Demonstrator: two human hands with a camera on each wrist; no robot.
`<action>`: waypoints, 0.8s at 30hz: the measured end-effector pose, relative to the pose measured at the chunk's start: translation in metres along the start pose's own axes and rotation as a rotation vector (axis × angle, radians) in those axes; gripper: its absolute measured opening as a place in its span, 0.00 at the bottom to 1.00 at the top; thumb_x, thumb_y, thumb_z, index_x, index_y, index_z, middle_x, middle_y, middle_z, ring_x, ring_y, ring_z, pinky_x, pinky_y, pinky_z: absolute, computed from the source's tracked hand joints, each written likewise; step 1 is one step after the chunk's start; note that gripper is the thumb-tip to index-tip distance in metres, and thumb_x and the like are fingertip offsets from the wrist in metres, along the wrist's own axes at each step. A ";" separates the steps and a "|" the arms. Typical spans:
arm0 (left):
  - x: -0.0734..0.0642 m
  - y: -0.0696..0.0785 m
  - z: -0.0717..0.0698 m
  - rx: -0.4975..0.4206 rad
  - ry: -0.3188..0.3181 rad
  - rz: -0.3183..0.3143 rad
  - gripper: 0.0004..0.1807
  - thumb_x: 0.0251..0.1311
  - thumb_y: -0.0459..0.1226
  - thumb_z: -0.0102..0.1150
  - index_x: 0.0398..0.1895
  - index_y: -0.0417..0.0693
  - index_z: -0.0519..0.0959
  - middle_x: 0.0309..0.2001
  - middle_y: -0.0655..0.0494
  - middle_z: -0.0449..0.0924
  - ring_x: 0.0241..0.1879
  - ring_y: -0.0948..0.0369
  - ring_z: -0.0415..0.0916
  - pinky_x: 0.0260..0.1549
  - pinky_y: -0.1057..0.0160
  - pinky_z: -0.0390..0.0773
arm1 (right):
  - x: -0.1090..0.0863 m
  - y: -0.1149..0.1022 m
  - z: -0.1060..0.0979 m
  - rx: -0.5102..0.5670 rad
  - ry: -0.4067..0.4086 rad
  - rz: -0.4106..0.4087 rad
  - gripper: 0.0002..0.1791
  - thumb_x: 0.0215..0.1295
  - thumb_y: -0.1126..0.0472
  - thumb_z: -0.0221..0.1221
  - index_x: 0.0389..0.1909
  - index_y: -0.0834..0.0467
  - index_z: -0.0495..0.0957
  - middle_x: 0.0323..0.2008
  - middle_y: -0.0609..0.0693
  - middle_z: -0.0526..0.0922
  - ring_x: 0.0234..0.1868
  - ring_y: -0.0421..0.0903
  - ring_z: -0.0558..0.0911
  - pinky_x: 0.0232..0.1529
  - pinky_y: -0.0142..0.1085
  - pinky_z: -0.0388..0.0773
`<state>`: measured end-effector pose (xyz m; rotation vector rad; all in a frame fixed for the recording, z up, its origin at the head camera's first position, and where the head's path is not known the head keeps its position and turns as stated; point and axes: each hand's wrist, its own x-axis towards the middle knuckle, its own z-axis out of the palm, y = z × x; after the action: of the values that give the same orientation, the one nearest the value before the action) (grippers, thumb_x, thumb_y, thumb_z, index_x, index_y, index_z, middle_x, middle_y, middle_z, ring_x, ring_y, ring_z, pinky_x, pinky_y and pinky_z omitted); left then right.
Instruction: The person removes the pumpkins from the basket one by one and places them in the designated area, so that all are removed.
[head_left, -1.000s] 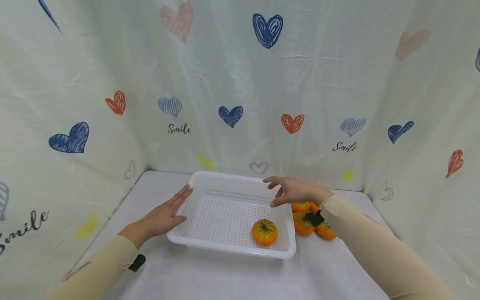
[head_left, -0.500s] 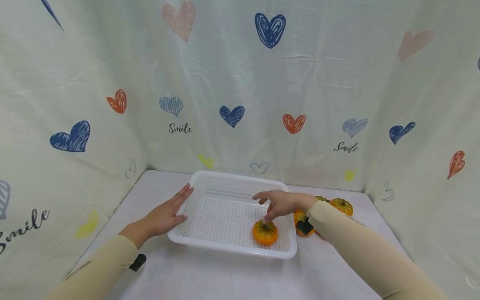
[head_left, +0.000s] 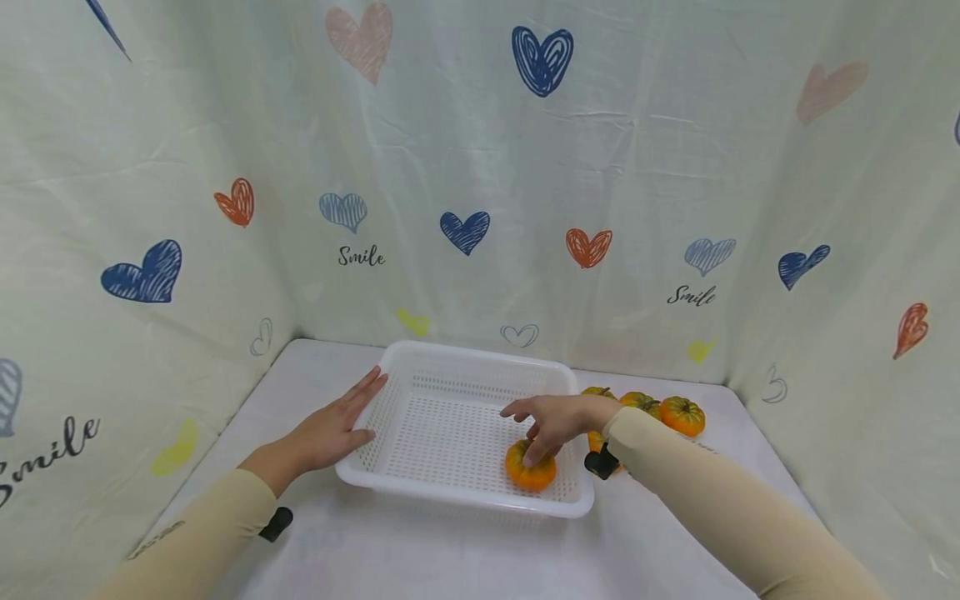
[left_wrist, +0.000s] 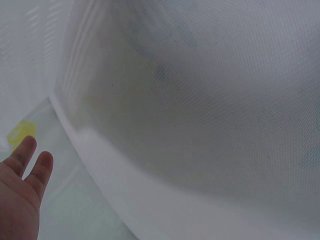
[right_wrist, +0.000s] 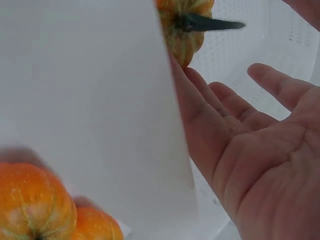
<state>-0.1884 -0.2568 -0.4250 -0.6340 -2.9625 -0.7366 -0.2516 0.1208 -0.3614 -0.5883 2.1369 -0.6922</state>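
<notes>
A white slotted plastic basket (head_left: 465, 497) sits on the table, with one small orange pumpkin (head_left: 527, 478) on its floor near the right front. My left hand (head_left: 326, 433) rests against the basket's left side, fingers straight; two of its fingers (left_wrist: 39, 172) show in the left wrist view. Over the right side reaches my right hand (head_left: 553, 423), its thumb at the pumpkin's top and its other fingers stretched out above the basket floor. In the right wrist view, the pumpkin's dark stem (right_wrist: 212, 23) points toward the spread fingers, while the basket wall hides part of the hand.
Outside the basket's right wall lie several more orange pumpkins (head_left: 682, 415), partly behind my right wrist and sleeve. The table (head_left: 420, 550) has a white cover. A curtain (head_left: 465, 150) printed with hearts hangs round its back and sides.
My right hand has come left and down from the basket's right rim to the pumpkin inside. More pumpkins on the right now show behind the arm. The left hand has stayed put.
</notes>
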 end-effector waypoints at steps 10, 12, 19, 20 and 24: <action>0.001 0.000 0.001 -0.006 0.001 0.001 0.44 0.64 0.39 0.57 0.80 0.44 0.48 0.80 0.47 0.40 0.72 0.40 0.54 0.61 0.35 0.65 | 0.009 -0.001 0.009 0.032 -0.027 -0.046 0.43 0.56 0.64 0.73 0.72 0.50 0.64 0.71 0.60 0.62 0.65 0.57 0.72 0.45 0.41 0.84; 0.001 0.000 0.002 -0.006 0.002 -0.004 0.44 0.64 0.39 0.57 0.80 0.45 0.48 0.80 0.47 0.40 0.72 0.40 0.54 0.61 0.34 0.65 | 0.011 -0.003 0.010 0.031 -0.027 -0.053 0.44 0.56 0.63 0.73 0.72 0.49 0.64 0.71 0.59 0.62 0.66 0.57 0.71 0.46 0.40 0.84; 0.001 -0.002 0.001 -0.011 0.002 -0.010 0.44 0.64 0.39 0.57 0.80 0.47 0.48 0.80 0.48 0.40 0.73 0.40 0.54 0.61 0.34 0.65 | 0.018 -0.015 0.012 -0.054 -0.028 -0.097 0.43 0.56 0.61 0.73 0.72 0.47 0.65 0.70 0.58 0.65 0.66 0.56 0.71 0.52 0.40 0.81; 0.001 -0.002 0.001 -0.012 0.003 -0.009 0.44 0.64 0.39 0.57 0.80 0.46 0.48 0.80 0.48 0.40 0.73 0.40 0.54 0.61 0.34 0.65 | 0.020 -0.017 0.013 -0.076 -0.025 -0.108 0.43 0.56 0.61 0.72 0.72 0.46 0.65 0.70 0.58 0.65 0.66 0.56 0.71 0.53 0.40 0.80; 0.000 -0.001 0.001 -0.012 0.007 -0.004 0.44 0.64 0.39 0.58 0.80 0.46 0.49 0.80 0.47 0.40 0.72 0.40 0.54 0.61 0.34 0.65 | 0.027 -0.024 0.020 -0.165 -0.009 -0.140 0.43 0.56 0.63 0.72 0.73 0.48 0.65 0.69 0.57 0.67 0.65 0.53 0.72 0.59 0.42 0.76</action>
<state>-0.1888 -0.2571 -0.4264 -0.6252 -2.9566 -0.7553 -0.2473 0.0812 -0.3714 -0.8342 2.1728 -0.5897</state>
